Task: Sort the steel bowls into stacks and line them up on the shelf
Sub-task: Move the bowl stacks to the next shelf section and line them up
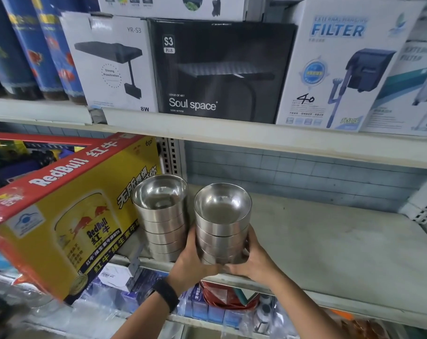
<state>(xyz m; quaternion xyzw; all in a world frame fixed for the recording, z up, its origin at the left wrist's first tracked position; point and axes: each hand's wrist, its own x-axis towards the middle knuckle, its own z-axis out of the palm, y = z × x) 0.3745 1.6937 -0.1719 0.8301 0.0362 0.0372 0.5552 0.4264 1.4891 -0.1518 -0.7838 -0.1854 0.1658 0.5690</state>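
Note:
Two stacks of several steel bowls stand side by side at the front of the grey shelf [329, 241]. The left stack [162, 216] rests against a Red Bull carton. The right stack [222, 221] sits near the shelf's front edge, almost touching the left one. My left hand [195, 258] wraps the lower left side of the right stack, a black band on its wrist. My right hand [251, 260] cups that stack's lower right side. Both hands hold the right stack between them; its base is hidden by my fingers.
A yellow and red Red Bull carton [60, 216] lies tilted at the left. Above, the upper shelf [232, 133] carries boxed aquarium lamps and filters. Below the front edge lie packets and a red coil [222, 297]. The shelf surface stretches away to the right.

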